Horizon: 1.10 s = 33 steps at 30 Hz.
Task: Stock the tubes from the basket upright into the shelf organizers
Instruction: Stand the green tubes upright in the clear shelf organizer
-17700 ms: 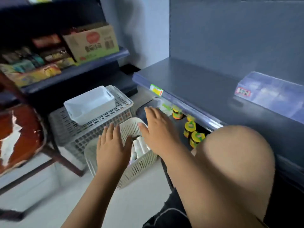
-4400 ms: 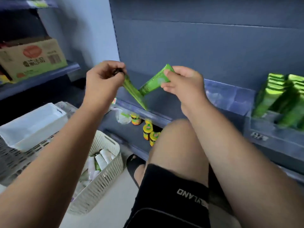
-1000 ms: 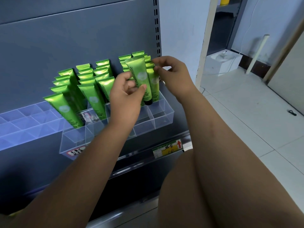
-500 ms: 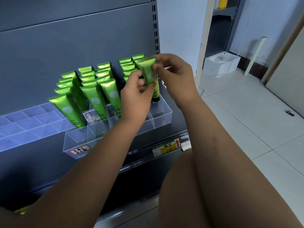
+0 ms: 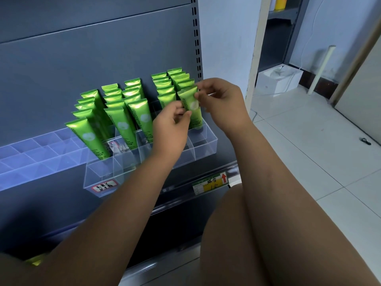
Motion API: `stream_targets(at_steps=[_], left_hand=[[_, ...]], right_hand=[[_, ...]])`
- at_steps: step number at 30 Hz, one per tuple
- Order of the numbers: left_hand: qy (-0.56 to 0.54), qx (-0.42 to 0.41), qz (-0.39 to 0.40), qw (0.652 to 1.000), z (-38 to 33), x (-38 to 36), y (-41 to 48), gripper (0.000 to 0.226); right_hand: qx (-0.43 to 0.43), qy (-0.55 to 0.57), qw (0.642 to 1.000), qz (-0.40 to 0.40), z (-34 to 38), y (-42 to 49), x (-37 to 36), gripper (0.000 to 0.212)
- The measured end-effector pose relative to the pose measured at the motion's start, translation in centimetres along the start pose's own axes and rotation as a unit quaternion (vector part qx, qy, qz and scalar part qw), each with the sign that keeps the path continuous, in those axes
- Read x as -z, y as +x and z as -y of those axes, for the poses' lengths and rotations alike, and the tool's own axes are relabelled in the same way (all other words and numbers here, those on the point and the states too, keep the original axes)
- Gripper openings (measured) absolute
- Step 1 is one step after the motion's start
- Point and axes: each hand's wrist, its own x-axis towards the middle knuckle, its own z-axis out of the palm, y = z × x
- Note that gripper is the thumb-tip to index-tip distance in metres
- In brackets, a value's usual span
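Observation:
Several green tubes (image 5: 121, 122) stand upright in rows in a clear plastic organizer (image 5: 203, 142) on the grey shelf. One more green tube (image 5: 192, 109) stands in the right-hand column, cap down in a compartment. My right hand (image 5: 221, 104) pinches its top edge. My left hand (image 5: 170, 126) pinches its lower left side from the front. The basket is out of view.
Another clear divided organizer (image 5: 31, 153) sits to the left on the same shelf. A yellow price label (image 5: 210, 183) is on the shelf rail. My bare knee (image 5: 226, 234) is below. A white box (image 5: 278, 79) and tiled floor lie to the right.
The tube I hold has gone down into a right-column compartment and stands more upright. Both hands followed it down and to the right.

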Motion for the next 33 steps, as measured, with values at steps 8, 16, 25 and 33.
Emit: stream_targets(at_steps=[8, 16, 25, 33], left_hand=[[0.027, 0.039, 0.017, 0.999, 0.3, -0.2, 0.2, 0.018], [0.005, 0.068, 0.024, 0.997, 0.4, 0.0, 0.2, 0.028], [0.099, 0.003, -0.024, 0.995, -2.7, 2.7, -1.7, 0.022], [0.412, -0.038, -0.071, 0.908, -4.2, 13.4, -10.8, 0.059]], right_hand=[[-0.042, -0.068, 0.997, -0.008, -1.1, 0.1, 0.8, 0.015], [-0.042, -0.137, 0.989, -0.037, -0.6, -0.3, 0.7, 0.020], [0.178, -0.385, 0.897, -0.124, 2.6, -2.8, -1.7, 0.036], [0.207, -0.361, 0.905, 0.084, 7.8, -10.2, -8.1, 0.061]])
